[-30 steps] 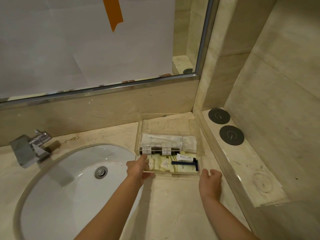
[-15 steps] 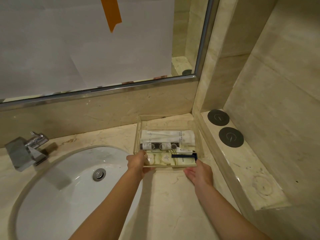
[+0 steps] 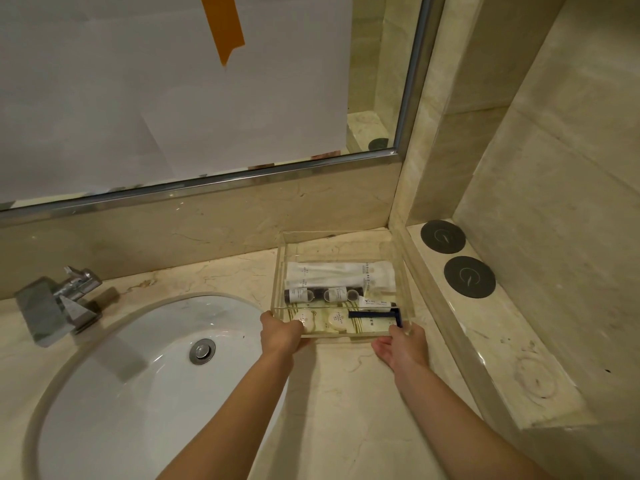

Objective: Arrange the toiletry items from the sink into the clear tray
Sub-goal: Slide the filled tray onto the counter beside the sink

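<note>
The clear tray [image 3: 341,237] sits on the marble table, tucked toward the corner beside the raised ledge, and it's loaded: white tubes [image 3: 341,273] across the middle, small dark bottles [image 3: 318,294] in a row below them, round soaps [image 3: 337,320] along the near wall, and a blue razor [image 3: 377,315] lying at the near right. Everything in there lies flat and lined up.

Left hand [image 3: 280,336] grips the tray's near left corner, fingers curled over the rim. Right hand [image 3: 403,346] is at the near right corner, palm up with its fingers against the near wall; whether that grip actually closes round the edge I cannot tell from here.

Over to the sink [image 3: 138,393]: white bowl, drain plug, no toiletries in it that I can see. The faucet [image 3: 59,303] stands at the left, two dark round discs [image 3: 469,277] on the ledge at the right.

My read: the sorting is essentially done. What's left looks like squaring the tray into place and letting go.
</note>
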The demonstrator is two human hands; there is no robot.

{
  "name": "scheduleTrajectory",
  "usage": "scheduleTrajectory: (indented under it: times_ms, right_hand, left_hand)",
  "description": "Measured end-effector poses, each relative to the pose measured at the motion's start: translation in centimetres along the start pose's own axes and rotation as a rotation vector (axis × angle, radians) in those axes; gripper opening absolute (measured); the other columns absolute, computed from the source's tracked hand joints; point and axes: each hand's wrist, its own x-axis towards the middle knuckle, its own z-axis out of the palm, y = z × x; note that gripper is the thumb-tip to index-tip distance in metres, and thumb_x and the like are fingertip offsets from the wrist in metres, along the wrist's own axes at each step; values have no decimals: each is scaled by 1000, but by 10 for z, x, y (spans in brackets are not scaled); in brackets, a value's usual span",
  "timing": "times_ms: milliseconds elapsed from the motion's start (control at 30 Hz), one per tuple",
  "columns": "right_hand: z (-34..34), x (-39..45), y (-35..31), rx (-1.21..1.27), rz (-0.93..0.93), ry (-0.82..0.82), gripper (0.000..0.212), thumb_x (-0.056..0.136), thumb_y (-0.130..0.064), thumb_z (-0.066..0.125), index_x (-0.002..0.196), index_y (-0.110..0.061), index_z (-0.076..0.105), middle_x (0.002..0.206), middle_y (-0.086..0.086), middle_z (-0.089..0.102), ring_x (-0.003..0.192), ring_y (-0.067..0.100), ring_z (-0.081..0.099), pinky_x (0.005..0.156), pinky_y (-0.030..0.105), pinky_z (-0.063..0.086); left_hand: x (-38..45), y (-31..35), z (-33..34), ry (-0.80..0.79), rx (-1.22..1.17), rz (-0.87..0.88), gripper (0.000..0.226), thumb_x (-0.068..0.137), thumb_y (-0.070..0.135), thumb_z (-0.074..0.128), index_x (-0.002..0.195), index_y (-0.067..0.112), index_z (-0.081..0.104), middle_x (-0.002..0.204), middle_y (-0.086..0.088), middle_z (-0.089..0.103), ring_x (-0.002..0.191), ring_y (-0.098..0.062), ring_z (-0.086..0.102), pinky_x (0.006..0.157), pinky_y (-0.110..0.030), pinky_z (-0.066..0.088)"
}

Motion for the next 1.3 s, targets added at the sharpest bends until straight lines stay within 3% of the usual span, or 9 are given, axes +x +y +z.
scheduleTrajectory:
  times_ms: [167,300,467,600,833,933,1033,1133,1300]
  right_hand:
    - [-1,7,-7,-132,31,-24,26,91,2,49,114,-12,50,78,18,65,63,25,65,70,36,58]
    - [0,11,-3,-200,-31,23,16,88,-4,48,101,-12,53,59,13,64,52,23,54,59,34,47]
    - [0,8,6,-192,-62,60,19,89,-6,49,106,-12,52,61,12,63,48,21,56,51,30,46]
    - [0,7,9,-202,-66,63,18,91,-8,49,108,-13,53,65,13,67,52,23,62,53,31,51]
    - [-1,11,-1,-217,-46,35,11,95,-10,45,95,-13,56,67,15,69,50,21,60,52,31,51]
    - [4,13,-1,-211,-61,51,11,94,-10,46,95,-13,57,61,12,69,51,22,60,56,33,51]
    - [9,16,-4,-162,-59,37,10,95,-8,47,100,-9,55,64,13,70,55,22,65,63,36,55]
    - [13,15,-15,-61,-37,21,15,93,4,43,97,-8,49,71,17,68,62,24,66,80,40,58]
    - [21,11,-25,76,34,28,14,92,4,49,81,-2,56,78,18,67,70,25,67,87,40,56]
  left_hand:
    - [5,0,-2,7,4,-45,37,82,-9,55,118,-4,46,110,-21,58,90,-34,66,74,-41,61]
    - [7,-2,-5,11,-4,-28,27,85,-10,48,111,-6,53,107,-21,62,87,-33,68,62,-34,61]
    - [5,-3,-12,36,-17,-19,23,92,-12,38,88,2,55,99,-18,64,73,-31,67,64,-33,60]
    - [10,-5,-14,60,-13,-19,27,92,-12,41,113,3,49,111,-18,60,73,-29,68,57,-29,59]
    - [16,-1,-12,104,-11,-1,28,93,-9,40,116,6,45,120,-21,56,58,-28,66,61,-32,59]
    - [16,1,-12,102,-43,-8,43,91,-11,39,125,15,37,125,-22,53,60,-32,68,69,-37,60]
    - [19,6,-8,92,-94,-9,49,91,-10,40,132,16,37,126,-20,55,66,-31,70,82,-42,59]
    - [20,14,0,98,-168,-24,49,88,-13,36,133,7,39,122,-18,55,62,-26,65,85,-39,58]
    - [19,25,5,94,-248,-63,49,89,-11,39,136,3,37,126,-15,45,66,-24,64,79,-35,58]
